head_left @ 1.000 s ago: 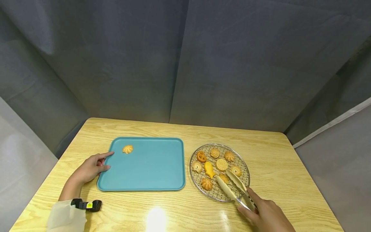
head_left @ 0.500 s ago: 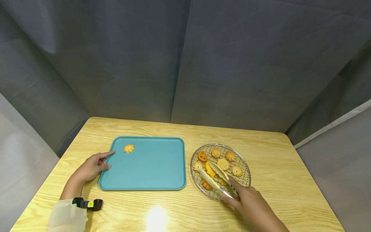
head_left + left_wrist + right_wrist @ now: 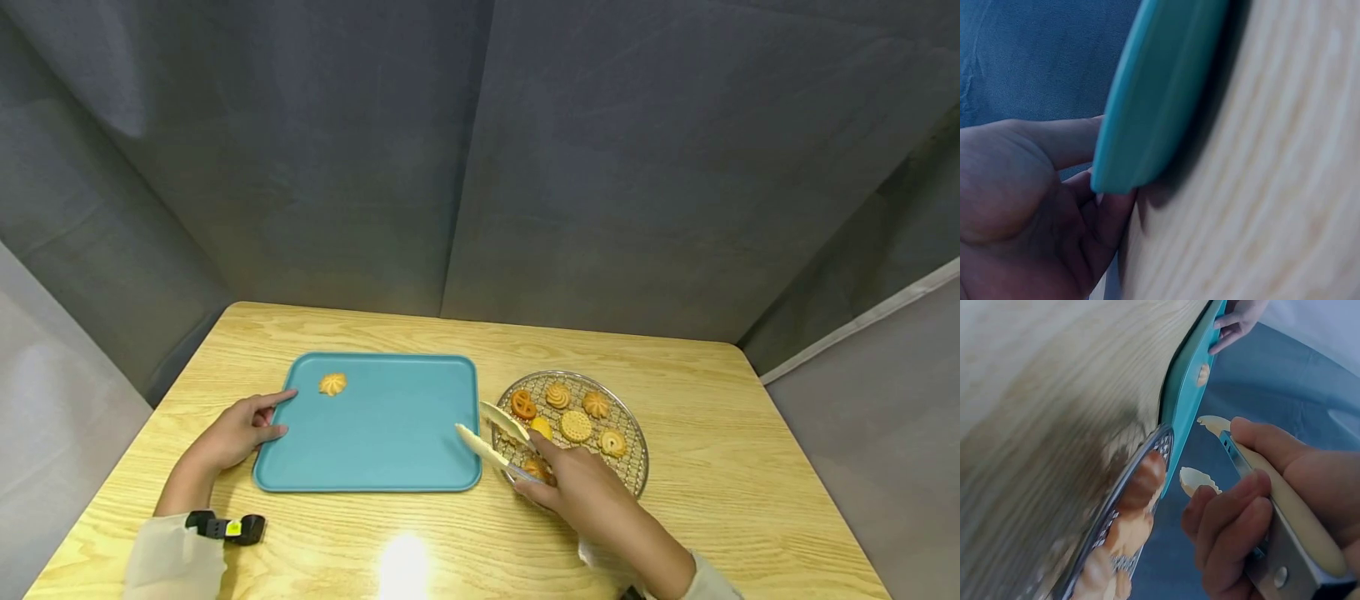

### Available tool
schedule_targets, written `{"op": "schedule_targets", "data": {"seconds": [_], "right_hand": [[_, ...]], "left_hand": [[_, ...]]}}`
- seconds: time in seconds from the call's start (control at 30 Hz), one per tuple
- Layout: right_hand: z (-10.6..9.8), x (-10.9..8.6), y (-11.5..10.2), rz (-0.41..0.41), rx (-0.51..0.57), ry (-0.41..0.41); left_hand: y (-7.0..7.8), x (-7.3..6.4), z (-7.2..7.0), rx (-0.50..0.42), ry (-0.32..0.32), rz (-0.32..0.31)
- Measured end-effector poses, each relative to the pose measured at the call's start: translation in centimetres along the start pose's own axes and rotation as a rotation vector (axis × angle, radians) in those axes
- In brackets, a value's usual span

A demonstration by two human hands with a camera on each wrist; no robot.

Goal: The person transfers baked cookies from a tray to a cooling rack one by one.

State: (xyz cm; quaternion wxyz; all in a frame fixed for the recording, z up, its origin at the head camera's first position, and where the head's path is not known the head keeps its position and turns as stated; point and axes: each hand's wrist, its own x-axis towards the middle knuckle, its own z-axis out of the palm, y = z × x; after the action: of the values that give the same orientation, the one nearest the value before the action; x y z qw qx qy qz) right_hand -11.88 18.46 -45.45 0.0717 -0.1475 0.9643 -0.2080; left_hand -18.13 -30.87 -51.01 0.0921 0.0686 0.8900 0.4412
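Note:
At the blue-green tray's (image 3: 375,425) left edge, my left hand (image 3: 240,432) grips the rim; the left wrist view shows fingers tucked under the corner. A ridged cookie (image 3: 332,383) lies near the tray's far left corner. My right hand (image 3: 573,487) holds tongs (image 3: 483,450) with cream-coloured tips. These tips are spread over the tray's right edge, and nothing shows between them. Beneath the right hand is a round wire rack (image 3: 637,479) of cookies. A pretzel (image 3: 522,404), a round cookie (image 3: 576,427) and part of a yellow cookie (image 3: 541,428) show there; others are hidden.
The wooden table (image 3: 420,333) bears both tray and rack, side by side with a narrow gap. Grey curtains (image 3: 360,167) hang behind the table and at its sides. A dark band (image 3: 225,528) is round the left wrist.
My right hand has carried the tongs leftward from above the rack to the tray's right edge, and their tips stay apart. The left hand keeps its place on the tray.

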Motion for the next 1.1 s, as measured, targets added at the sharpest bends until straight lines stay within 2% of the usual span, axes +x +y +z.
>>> {"op": "schedule_targets", "data": {"seconds": [0.13, 0.47, 1.1], "right_hand": [[0.6, 1.5, -0.9, -0.058, -0.002, -0.002], [1.8, 5.4, -3.9, -0.138, 0.039, -0.067], [4.1, 11.4, -10.5, -0.171, -0.052, -0.157]], "left_hand": [[0.1, -0.1, 0.0, -0.001, -0.002, 0.006], [0.5, -0.3, 0.0, 0.007, -0.006, 0.014], [0.3, -0.2, 0.1, 0.011, -0.002, 0.005]]}}
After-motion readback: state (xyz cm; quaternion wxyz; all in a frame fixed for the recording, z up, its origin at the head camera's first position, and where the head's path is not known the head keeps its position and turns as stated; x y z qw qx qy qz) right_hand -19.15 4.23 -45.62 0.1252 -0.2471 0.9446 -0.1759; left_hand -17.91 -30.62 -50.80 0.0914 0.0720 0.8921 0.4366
